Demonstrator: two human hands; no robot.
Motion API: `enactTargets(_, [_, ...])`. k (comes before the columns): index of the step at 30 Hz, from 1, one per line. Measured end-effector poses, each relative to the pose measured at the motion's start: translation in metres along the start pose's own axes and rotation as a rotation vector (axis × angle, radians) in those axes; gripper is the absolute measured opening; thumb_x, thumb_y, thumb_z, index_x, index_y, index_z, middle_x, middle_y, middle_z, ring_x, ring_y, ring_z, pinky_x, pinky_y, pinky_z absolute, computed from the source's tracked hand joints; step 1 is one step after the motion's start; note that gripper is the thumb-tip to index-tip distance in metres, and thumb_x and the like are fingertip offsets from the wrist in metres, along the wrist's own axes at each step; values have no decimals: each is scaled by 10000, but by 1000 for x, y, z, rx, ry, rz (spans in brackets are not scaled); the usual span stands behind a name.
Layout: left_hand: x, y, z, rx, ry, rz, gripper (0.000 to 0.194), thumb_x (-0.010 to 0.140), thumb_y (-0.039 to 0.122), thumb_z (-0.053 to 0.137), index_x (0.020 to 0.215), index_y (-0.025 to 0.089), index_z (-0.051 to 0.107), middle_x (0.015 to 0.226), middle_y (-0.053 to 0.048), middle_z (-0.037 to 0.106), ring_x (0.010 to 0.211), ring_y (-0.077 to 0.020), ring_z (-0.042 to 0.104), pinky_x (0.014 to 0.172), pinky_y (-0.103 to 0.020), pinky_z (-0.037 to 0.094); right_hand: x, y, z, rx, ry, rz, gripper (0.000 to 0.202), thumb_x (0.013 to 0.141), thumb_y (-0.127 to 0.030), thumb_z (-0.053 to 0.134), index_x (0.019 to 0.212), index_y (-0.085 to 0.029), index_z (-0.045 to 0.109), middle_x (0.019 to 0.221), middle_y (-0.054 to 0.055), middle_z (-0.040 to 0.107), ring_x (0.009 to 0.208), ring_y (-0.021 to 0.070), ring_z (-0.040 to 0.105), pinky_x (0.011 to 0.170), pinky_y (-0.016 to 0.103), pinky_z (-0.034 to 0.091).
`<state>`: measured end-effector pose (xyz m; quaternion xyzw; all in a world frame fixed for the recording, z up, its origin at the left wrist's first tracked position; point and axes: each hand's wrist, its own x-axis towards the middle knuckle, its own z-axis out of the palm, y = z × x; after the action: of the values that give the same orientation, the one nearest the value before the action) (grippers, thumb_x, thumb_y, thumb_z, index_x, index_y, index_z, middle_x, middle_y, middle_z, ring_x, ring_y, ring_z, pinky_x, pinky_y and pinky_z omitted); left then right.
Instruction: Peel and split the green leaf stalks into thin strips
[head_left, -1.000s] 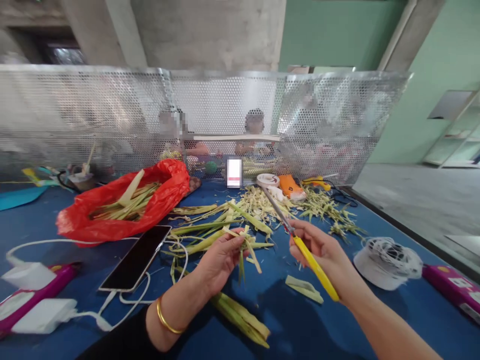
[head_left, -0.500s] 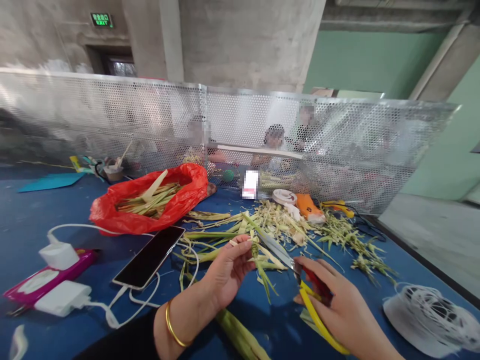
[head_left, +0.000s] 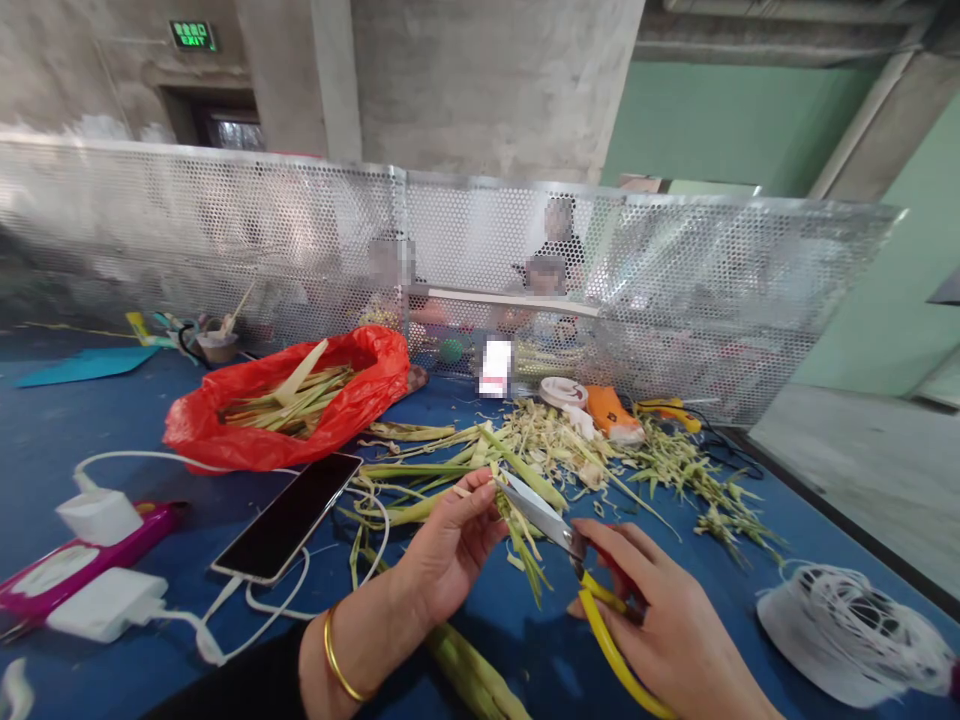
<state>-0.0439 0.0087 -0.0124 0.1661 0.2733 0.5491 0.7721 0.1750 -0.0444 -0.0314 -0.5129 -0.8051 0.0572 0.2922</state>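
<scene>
The left hand holds, between thumb and fingers, a small bundle of green and pale leaf strips; the fingers are narrow on it, and its loose ends hang down above the blue table. The right hand is closed around the yellow handles of the metal scissors; the blades point to the left hand and lie at the upper part of the bundle, but how wide they open I cannot tell.

The step in hand seems to be placing the blades for a trim; I judge that a cut from here calls for a steady hold of the bundle, and for the left fingertips to keep away from the edge.

By count, there is one pair of scissors and one held bundle; one red plastic bag with dry strips inside; one black flat phone and one upright device with bright screen; two white plastic chargers at one magenta power strip; one white round roll, one orange packet and one coil of white cord; the loose leaves and shavings are too many to count.
</scene>
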Motion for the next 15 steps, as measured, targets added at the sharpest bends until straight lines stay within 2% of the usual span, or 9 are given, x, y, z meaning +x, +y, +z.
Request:
enactTargets(6, [0, -2, -2, -3, -12, 4, 235, 736, 48, 678, 935, 140, 594, 725, 11, 637, 552, -73, 623, 533, -171, 562, 2, -5, -1, -19, 34, -14, 507, 788, -240, 602, 1276, -253, 468, 1040, 72, 575, 536, 103, 548, 496, 220, 514])
enactTargets(15, [-1, -2, 0, -1, -12, 25, 197, 751, 38, 656, 908, 138, 590, 704, 18, 632, 542, -67, 619, 522, -164, 555, 1, -7, -2, -52, 59, -55, 500, 789, -217, 585, 1276, -243, 474, 1040, 68, 590, 556, 112, 583, 535, 229, 534])
